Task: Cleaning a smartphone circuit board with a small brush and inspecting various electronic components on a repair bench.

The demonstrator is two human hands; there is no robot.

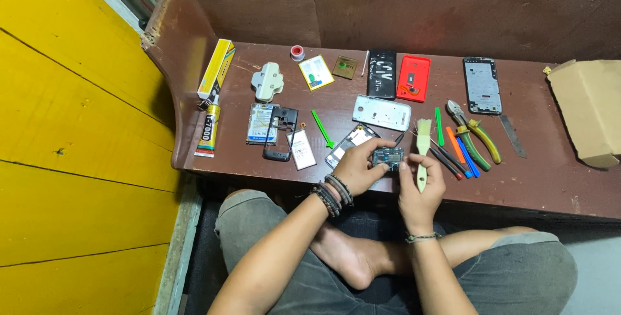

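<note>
Left hand (357, 167) pinches small dark rectangular circuit board (387, 157) at frame centre. Right hand (420, 189) grips cream-handled flat brush (423, 150), fingertip touching the board.

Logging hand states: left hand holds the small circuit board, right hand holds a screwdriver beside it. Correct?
Not quite. In the head view the right hand holds a pale-handled brush, not a screwdriver. The left hand does hold the small circuit board, with the brush beside it.
</note>
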